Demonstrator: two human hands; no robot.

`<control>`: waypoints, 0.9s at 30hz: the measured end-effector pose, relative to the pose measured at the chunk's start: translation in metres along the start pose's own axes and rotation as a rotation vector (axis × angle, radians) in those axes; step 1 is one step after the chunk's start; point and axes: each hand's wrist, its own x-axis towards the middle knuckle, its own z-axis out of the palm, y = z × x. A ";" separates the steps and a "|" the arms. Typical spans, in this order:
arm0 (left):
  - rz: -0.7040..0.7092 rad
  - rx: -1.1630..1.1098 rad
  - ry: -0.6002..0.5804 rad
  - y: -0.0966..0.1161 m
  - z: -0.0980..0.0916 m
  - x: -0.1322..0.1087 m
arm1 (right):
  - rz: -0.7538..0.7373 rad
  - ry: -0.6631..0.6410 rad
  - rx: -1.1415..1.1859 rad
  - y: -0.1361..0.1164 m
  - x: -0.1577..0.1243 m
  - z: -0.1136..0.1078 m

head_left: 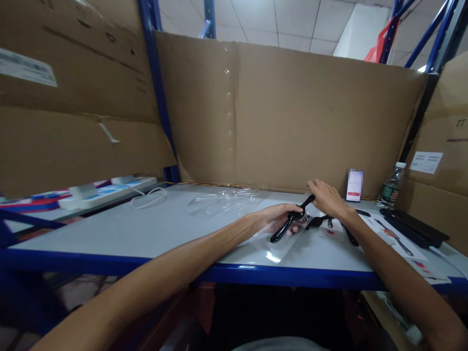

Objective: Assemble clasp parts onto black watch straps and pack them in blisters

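My left hand [278, 218] is closed round a long black curved handle-like piece [288, 225] and holds it over a clear plastic bag [280, 246] on the grey table [153, 229]. My right hand [326, 197] reaches over the upper end of the same black piece, fingers curled; whether it grips that end is unclear. Just right of the hands lie more black pieces [349, 234] and a small white card with a red mark [332, 232].
Crumpled clear bags [226, 200] lie at the table's back. A phone [354, 185] leans on the cardboard wall [292, 112], a water bottle [391, 186] beside it. Black tray [415, 228] and printed sheets [409, 251] at right. White cable [148, 197] at left.
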 end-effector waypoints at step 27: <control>0.159 -0.325 0.451 0.021 -0.046 -0.047 | -0.169 0.623 0.151 0.025 -0.044 -0.033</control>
